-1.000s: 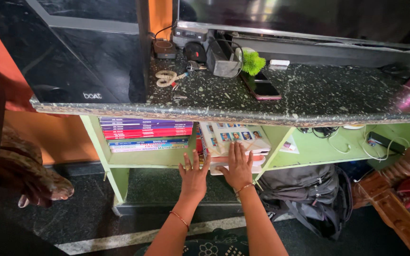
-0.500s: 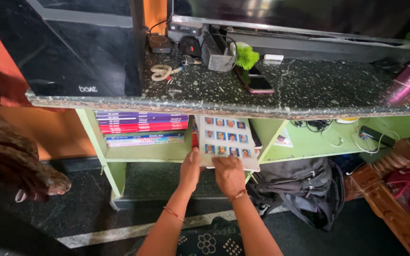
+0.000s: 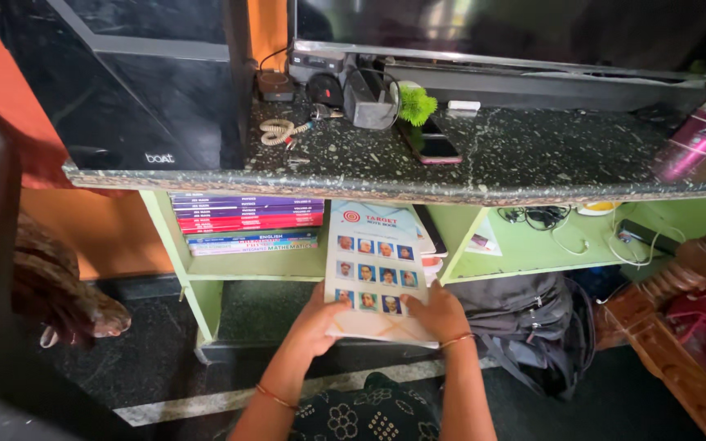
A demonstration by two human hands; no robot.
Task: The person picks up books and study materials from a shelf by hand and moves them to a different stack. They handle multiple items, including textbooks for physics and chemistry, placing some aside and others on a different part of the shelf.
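Head view: the left hand (image 3: 314, 320) and right hand (image 3: 439, 314) are gripping the near corners of a white notebook (image 3: 376, 273), fingers curled narrow about its lower edge. The notebook is lying half out of the green shelf (image 3: 288, 263), beyond the fingertips, right of stacked books (image 3: 247, 222). The step in hand appears to be withdrawal; next, a steady level pull clearing the granite slab (image 3: 500, 155) above.

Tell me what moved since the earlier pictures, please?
The notebook has slid farther out of the green shelf toward the person. The left hand and right hand, which pressed flat on it before, now grip its near corners. The stacked books, phone and backpack stayed put.
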